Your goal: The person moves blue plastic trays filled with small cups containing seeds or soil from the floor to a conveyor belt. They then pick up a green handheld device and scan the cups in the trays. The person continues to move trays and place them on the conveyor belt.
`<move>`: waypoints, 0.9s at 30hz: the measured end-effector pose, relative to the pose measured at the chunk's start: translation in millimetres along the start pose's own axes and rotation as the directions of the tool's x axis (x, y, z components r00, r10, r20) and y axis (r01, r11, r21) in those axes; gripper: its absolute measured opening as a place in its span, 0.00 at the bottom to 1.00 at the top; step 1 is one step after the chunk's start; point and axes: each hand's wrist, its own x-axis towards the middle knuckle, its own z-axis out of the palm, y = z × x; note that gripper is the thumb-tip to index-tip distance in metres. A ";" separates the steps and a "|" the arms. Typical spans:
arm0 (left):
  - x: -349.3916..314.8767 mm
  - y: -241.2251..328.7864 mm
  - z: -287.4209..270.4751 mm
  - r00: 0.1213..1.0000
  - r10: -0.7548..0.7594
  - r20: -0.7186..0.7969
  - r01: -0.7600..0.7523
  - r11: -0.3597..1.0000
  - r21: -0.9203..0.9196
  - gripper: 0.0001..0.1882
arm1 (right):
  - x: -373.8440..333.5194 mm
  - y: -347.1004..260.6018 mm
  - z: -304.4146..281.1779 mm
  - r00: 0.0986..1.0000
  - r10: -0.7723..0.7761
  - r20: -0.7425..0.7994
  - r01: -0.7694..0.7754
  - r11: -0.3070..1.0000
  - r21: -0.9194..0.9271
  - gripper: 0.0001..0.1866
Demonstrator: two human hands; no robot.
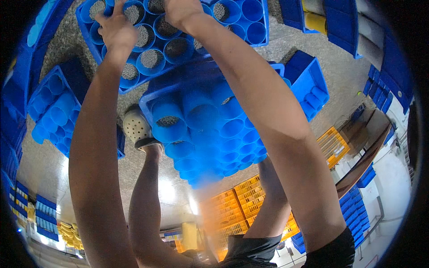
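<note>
A blue crate [263,27] at the top edge holds several light blue cups, many with small pale grey pellets inside. My left hand [118,33] reaches over the crate's left part, fingers stretched and apart beside a pellet-filled cup [152,61]. Some of its fingertips run up to the picture's top edge, so contact with a cup rim is unclear. My right hand [181,13] is over the middle of the same crate, beside a cup [225,10] of pellets. Its fingers are cut off by the top edge.
Closer to me, a second blue crate [147,100] bears stacked blue cups [201,116]. Blue crates with cups stand left [53,107] and right [308,80]. Yellow-orange crates [223,207] are stacked behind, near my legs. My shoe [136,127] is beside the second crate.
</note>
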 end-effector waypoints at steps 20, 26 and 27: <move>-291.9 208.3 -282.2 0.981 -0.162 0.109 0.186 0.942 -0.279 0.33 | -243.6 -112.3 -321.6 0.928 0.194 0.318 -0.264 0.945 0.194 0.40; -331.5 190.8 -197.2 0.943 -0.177 0.281 0.234 0.955 -0.181 0.33 | -302.6 -44.3 -259.1 0.922 0.248 0.296 -0.302 0.942 0.149 0.43; -335.7 183.9 -192.5 0.951 -0.208 0.228 0.254 0.948 -0.193 0.35 | -306.1 -35.4 -255.1 0.912 0.270 0.309 -0.328 0.932 0.156 0.44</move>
